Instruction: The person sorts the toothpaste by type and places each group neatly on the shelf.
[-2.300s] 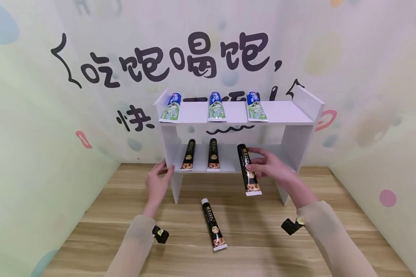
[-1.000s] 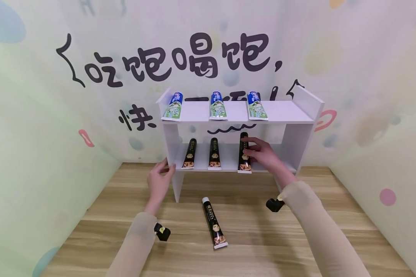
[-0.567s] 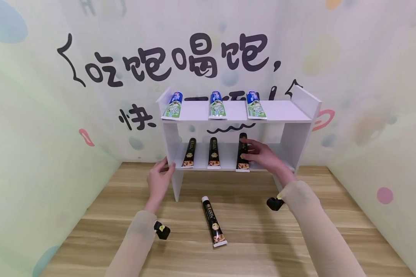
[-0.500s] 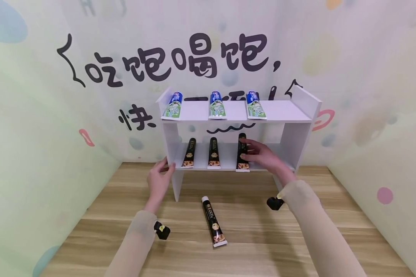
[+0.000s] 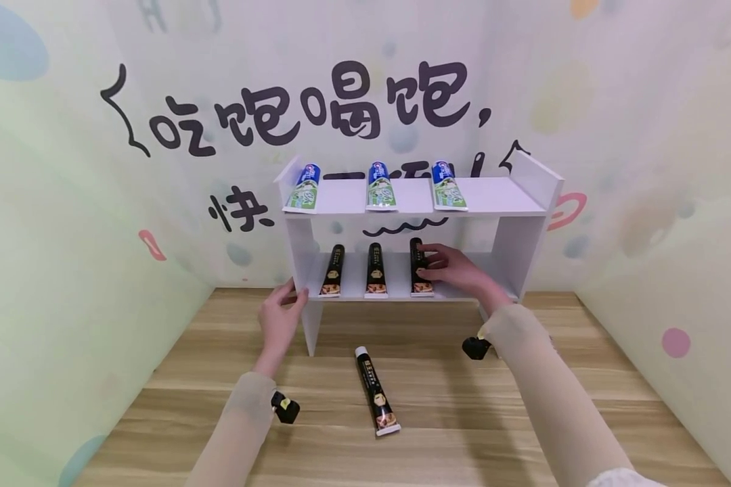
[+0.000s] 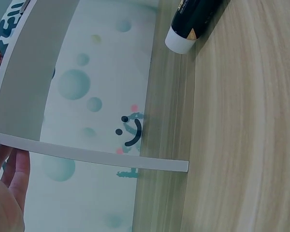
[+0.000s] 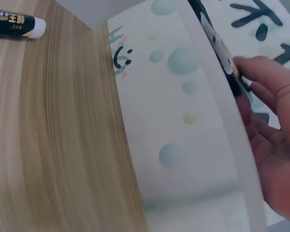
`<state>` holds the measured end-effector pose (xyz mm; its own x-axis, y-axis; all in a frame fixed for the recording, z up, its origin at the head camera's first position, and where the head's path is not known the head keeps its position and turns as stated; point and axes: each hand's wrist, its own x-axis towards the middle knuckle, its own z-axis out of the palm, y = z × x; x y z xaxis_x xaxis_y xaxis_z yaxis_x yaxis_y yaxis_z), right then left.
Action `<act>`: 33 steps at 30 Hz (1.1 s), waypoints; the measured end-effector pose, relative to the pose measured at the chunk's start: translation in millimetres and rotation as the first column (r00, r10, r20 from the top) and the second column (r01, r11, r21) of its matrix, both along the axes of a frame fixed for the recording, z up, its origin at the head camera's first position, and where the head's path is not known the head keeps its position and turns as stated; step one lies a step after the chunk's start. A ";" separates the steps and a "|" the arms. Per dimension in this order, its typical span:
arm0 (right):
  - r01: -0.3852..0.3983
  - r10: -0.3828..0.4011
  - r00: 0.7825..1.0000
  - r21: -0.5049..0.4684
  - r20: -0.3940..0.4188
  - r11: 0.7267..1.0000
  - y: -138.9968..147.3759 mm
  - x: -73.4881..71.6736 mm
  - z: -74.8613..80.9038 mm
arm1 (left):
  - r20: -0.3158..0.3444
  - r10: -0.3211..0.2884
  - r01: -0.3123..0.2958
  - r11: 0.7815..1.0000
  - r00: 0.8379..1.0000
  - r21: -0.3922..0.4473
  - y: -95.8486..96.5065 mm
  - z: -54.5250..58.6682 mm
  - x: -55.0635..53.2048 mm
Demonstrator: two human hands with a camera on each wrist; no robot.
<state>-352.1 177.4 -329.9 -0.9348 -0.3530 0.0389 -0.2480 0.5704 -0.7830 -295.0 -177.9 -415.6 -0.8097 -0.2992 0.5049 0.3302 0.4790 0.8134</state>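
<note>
In the head view my right hand (image 5: 453, 269) pinches a black toothpaste tube (image 5: 422, 287) between thumb and fingers. This tube lies on the lower board of a white two-tier shelf (image 5: 487, 196), its crimped end near the front edge. Two more black tubes, a left one (image 5: 334, 270) and a middle one (image 5: 375, 270), lie to its left on that board. My left hand (image 5: 278, 318) grips the shelf's left side panel, thumb in front and fingers behind. One more black tube (image 5: 375, 392) with a white cap lies on the table in front of the shelf.
Three blue-and-green toothpaste tubes, one at left (image 5: 304, 188), one in the middle (image 5: 380, 187) and one further right (image 5: 447, 187), lie on the upper board. The wood-grain table (image 5: 219, 406) meets a patterned wall (image 5: 365, 34) behind the shelf.
My right hand has carried the black tube back onto the lower board, then shifted it slightly left and straightened it. The left hand has kept its grip on the shelf.
</note>
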 end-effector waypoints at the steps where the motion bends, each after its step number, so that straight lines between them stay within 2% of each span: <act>1: 0.001 -0.001 1.000 0.001 0.001 1.000 0.0 -0.8 -1.1 | -0.001 0.000 0.000 1.000 1.000 0.005 -0.1 -0.2 0.0; 5: 0.016 -0.016 1.000 -0.001 -0.016 1.000 0.6 -2.9 -7.6 | -0.010 -0.001 0.001 1.000 1.000 0.013 0.3 -0.3 -0.4; 16: 0.071 -0.069 0.997 0.033 -0.046 0.997 0.8 -1.0 -13.1 | -0.003 -0.003 0.003 1.000 1.000 0.002 0.0 -1.1 -1.2; 24: 0.079 -0.078 0.995 0.020 -0.056 0.997 -0.9 0.7 -12.7 | 0.001 -0.019 0.019 1.000 1.000 0.009 -0.7 1.2 0.3; 33: 0.075 -0.074 0.996 0.027 -0.045 0.997 0.3 -4.3 -14.6 | 0.001 -0.008 0.008 1.000 1.000 0.007 -0.6 0.6 0.4</act>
